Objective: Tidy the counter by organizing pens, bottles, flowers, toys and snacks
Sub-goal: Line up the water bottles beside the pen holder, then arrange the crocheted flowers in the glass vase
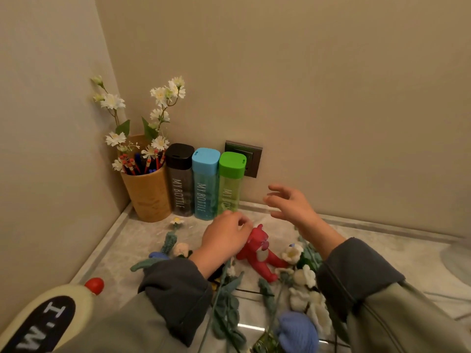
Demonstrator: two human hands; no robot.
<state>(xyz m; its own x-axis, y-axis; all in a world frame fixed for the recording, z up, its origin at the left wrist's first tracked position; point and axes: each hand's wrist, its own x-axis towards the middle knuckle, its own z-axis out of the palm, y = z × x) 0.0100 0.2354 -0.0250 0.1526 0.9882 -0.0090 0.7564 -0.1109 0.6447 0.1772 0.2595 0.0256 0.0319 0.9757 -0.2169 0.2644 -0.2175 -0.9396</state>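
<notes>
Red toy bear (260, 250) lies on the counter (382, 250) among loose knitted flowers (305, 284); left hand (225, 238) sits over its head w/ fingers curled, can't tell if gripping or only touching; right hand (290, 203) hovers apart, fingers spread & holding nothing, near the green bottle (230, 184). Along the wall stand black bottle (179, 179), blue bottle (205, 184) & green one side by side; in the corner beside them a wooden cup (149, 194) w/ pens (135, 164) & white flowers (163, 98); wall socket (252, 154) behind the green bottle.
</notes>
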